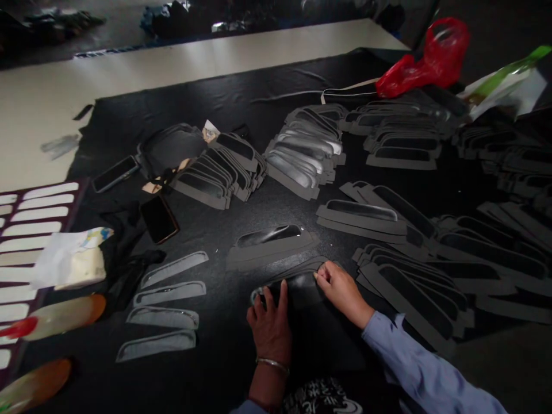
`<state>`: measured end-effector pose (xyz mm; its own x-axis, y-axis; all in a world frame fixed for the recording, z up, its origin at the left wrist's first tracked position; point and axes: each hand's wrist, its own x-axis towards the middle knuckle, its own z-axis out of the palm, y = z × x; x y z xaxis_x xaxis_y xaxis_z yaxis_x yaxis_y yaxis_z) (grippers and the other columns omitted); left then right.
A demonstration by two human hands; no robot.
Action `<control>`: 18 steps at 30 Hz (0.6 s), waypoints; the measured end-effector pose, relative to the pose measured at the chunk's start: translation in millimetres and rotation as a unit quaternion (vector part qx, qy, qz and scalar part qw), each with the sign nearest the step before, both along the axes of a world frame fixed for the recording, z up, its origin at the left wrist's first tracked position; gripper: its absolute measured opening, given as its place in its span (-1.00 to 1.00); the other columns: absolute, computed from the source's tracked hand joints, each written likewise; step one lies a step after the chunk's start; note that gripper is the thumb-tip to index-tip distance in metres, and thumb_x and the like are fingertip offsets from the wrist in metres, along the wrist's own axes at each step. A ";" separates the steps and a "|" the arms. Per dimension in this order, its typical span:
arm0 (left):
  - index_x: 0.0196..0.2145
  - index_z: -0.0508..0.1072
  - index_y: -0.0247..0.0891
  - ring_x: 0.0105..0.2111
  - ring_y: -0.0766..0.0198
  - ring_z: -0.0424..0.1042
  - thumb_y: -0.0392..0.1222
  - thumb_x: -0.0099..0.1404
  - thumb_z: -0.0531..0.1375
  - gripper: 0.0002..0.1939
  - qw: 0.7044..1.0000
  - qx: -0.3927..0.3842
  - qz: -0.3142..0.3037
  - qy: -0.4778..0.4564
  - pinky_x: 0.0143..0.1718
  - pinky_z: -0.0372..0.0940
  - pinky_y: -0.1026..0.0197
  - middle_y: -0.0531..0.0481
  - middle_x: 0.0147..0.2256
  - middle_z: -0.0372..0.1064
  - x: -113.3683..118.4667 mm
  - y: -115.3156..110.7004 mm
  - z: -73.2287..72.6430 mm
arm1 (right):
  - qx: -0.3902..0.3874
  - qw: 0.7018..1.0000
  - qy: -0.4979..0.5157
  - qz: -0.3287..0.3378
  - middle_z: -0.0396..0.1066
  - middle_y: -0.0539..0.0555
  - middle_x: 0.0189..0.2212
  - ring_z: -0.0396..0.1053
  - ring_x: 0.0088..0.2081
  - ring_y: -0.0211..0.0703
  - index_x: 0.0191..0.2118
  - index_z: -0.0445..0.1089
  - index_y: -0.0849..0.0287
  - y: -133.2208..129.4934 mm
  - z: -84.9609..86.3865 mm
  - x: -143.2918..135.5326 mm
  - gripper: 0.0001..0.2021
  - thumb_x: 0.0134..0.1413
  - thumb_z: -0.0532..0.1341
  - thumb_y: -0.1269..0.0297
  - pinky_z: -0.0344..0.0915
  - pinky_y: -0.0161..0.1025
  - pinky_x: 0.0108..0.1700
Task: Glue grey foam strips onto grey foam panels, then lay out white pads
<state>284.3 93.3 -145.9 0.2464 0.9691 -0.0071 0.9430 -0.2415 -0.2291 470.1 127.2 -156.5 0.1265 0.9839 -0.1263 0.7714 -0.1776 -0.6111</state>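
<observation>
A dark flat piece (304,282) with a curved upper edge lies on the black-covered table in front of me. Spread over its left part, fingers apart, is my left hand (271,322), with a bangle at the wrist. My right hand (340,289) pinches the piece's upper right edge between thumb and fingers. Just beyond my hands sit grey pieces with a dark shiny window (271,247). Four pale, narrow curved strips (163,316) lie in a column to the left.
Stacks of similar grey pieces (414,293) cover the right and back. At left are two phones (159,219), a purple board (80,192) with white strips, a white packet (81,267) and two bottles (64,317). A red bag (440,60) lies back right.
</observation>
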 end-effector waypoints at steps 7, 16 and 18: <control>0.14 0.15 0.05 -0.09 -0.01 0.31 -0.43 0.19 0.00 -0.40 1.000 0.011 0.011 -0.015 -0.18 0.25 -0.07 -0.20 0.00 0.29 1.6 -1.5 -3.1 | 0.162 0.972 -0.134 0.106 0.34 0.17 -0.28 0.22 -0.22 -0.05 -0.14 0.29 0.22 35.5 24.0 -28.1 -0.79 0.18 0.01 0.27 0.14 -0.20 -0.21; 0.07 0.26 0.08 -0.04 -0.01 0.29 -0.45 0.15 0.03 -0.41 0.990 0.002 0.069 -0.119 -0.14 0.21 -0.09 -0.15 0.01 0.31 1.5 -4.4 -8.2 | 0.171 0.922 -0.218 0.271 0.34 0.13 -0.34 0.16 -0.32 -0.09 0.00 0.32 0.13 61.3 -3.1 -68.6 -0.72 0.21 0.00 0.36 -0.01 -0.19 -0.31; 0.07 0.27 0.04 -0.02 0.02 0.28 -0.44 0.17 0.02 -0.44 0.986 0.013 0.070 -0.150 -0.11 0.19 -0.07 -0.11 0.04 0.31 -3.2 -8.3 -11.4 | 0.183 0.918 -0.221 0.274 0.33 0.13 -0.34 0.15 -0.32 -0.09 -0.01 0.32 0.15 60.4 -3.9 -66.1 -0.71 0.22 -0.01 0.38 -0.02 -0.19 -0.30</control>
